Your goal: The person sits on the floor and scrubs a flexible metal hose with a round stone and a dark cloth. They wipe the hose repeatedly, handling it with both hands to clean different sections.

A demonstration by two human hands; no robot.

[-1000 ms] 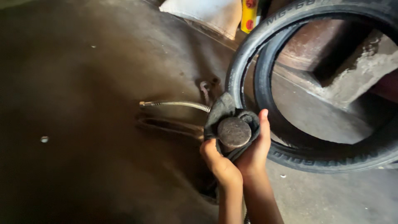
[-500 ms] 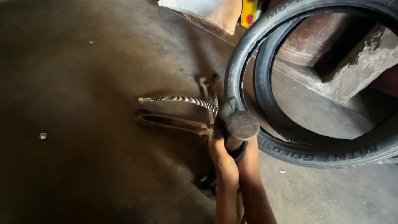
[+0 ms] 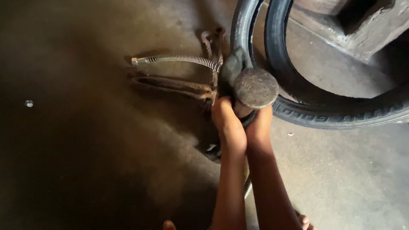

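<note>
Both my hands grip a tool topped by a round, rusty metal head (image 3: 255, 87), with a dark rag (image 3: 232, 68) wrapped about it. My left hand (image 3: 228, 121) clasps the left side just under the head. My right hand (image 3: 257, 125) clasps the right side, its fingers mostly hidden beneath the head. The head sits against the near rim of a black tyre (image 3: 324, 110) lying on the concrete floor. The tool's lower part is hidden by my forearms.
A flexible metal hose (image 3: 179, 58) with a brass end lies left of the tyre. A rusty forked iron tool (image 3: 170, 85) lies just below it. A concrete block (image 3: 341, 25) stands at the top right. A small bolt (image 3: 29, 103) lies far left. My toes (image 3: 303, 221) show at the bottom.
My hands have closed in tighter under the round head and moved it toward the tyre's rim. The camera has tilted down and come closer.
</note>
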